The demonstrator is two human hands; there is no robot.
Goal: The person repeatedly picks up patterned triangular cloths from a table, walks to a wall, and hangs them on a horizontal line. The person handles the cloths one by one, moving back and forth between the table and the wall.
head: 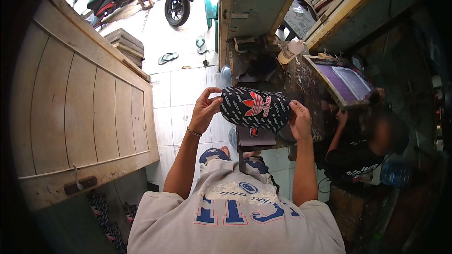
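Note:
Between my two hands a black shaped panel (243, 118) is held up, its material not certain. Rows of small white Adidas lettering cover it, with a red and white Adidas logo in the middle. My left hand (208, 107) pinches its left end between thumb and fingers. At the opposite end, my right hand (299, 120) grips the edge, thumb on top. Below the panel, a flat grey piece with a red print (259, 140) lies at the edge of the workbench, partly covered from view by the panel.
A paint-stained workbench (303, 74) holds a plastic bottle (291, 51). To the right, a seated person (356, 151) handles a screen-printing frame (342, 79). An open wooden door (84, 102) stands left. Sandals (168, 58) and a motorbike (178, 5) are outside.

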